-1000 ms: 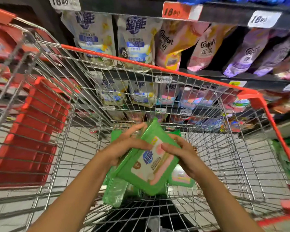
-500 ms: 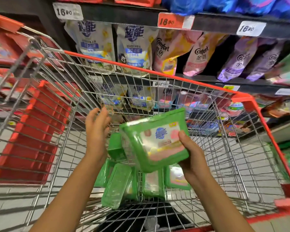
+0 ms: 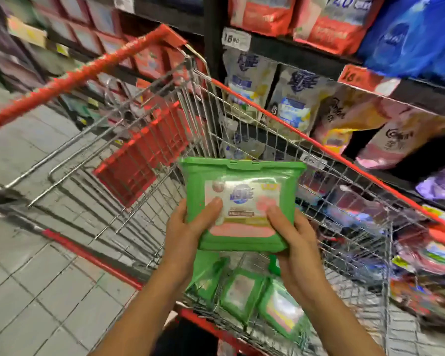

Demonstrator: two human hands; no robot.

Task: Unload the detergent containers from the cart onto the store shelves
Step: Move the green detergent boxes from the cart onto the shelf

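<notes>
Left hand (image 3: 188, 228), right hand (image 3: 292, 238) grip container (image 3: 242, 173) (label (image 3: 242, 201) blurred).

Flat green plastic detergent container (image 3: 242, 199), rounded corners, pink-and-white front label: held above the cart basket, upright, label facing the camera, lid edge with clasp at top. Left grip (image 3: 188, 227) holds its lower left edge, thumb lying on the label. Right grip (image 3: 290, 235) holds the lower right edge, thumb also on the label. Label print is blurred and unreadable.

Silver wire shopping cart with red rim trim (image 3: 319, 147): stands just beside the shelves. On its basket floor, below the held one, at least three more green containers (image 3: 242, 291) of the same kind lie tilted, side by side, labels up.

Black store shelves (image 3: 306, 57): right of the cart, visible tiers stocked.
</notes>
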